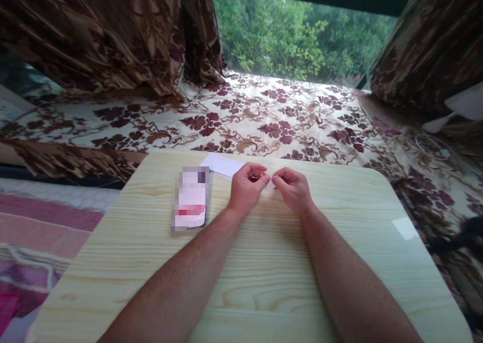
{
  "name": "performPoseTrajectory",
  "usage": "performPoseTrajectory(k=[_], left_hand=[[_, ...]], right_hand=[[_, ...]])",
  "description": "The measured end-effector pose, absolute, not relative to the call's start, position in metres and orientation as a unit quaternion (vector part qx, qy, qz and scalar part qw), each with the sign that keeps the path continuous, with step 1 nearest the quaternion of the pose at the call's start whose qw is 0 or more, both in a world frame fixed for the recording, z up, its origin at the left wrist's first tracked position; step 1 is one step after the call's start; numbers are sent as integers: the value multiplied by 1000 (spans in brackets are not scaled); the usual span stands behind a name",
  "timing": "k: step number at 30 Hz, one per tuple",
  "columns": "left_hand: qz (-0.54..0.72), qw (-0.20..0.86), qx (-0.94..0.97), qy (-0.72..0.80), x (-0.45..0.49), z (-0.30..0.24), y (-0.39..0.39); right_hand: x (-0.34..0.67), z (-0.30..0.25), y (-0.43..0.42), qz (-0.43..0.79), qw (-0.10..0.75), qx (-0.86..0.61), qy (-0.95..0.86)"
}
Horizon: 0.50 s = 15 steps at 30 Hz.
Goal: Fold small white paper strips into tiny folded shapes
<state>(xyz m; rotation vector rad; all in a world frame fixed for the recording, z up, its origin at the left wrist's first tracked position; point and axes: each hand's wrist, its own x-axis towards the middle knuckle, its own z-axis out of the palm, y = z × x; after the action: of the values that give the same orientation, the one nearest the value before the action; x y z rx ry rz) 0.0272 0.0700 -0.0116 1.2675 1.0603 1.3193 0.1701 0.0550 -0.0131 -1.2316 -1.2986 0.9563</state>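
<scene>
Between my two hands is a small piece of white paper (270,184), mostly covered by the fingers. My left hand (247,184) pinches its left side between thumb and fingers. On the other side, my right hand (292,186) pinches it with thumb and forefinger. Both hands are over the far middle of the table, close together. Flat on the table behind my left hand lies a larger white sheet of paper (222,165), partly hidden by that hand. A phone (191,194) with a blurred screen lies to the left, by the sheet's corner.
The light wood-grain table (151,262) has rounded corners. Beyond its far edge is a ledge with a floral cloth (241,116), below a window (279,36) between brown curtains (124,31). At the right, a white cable (428,144) lies on the cloth. Striped bedding (41,222) is at the left.
</scene>
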Motion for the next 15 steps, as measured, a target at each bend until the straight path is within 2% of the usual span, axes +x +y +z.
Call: performPoseTrajectory(k=[15], left_hand=[[548,527,491,426,28,-11,70]], right_hand=[[170,-9,55,426,540,-506,-520]])
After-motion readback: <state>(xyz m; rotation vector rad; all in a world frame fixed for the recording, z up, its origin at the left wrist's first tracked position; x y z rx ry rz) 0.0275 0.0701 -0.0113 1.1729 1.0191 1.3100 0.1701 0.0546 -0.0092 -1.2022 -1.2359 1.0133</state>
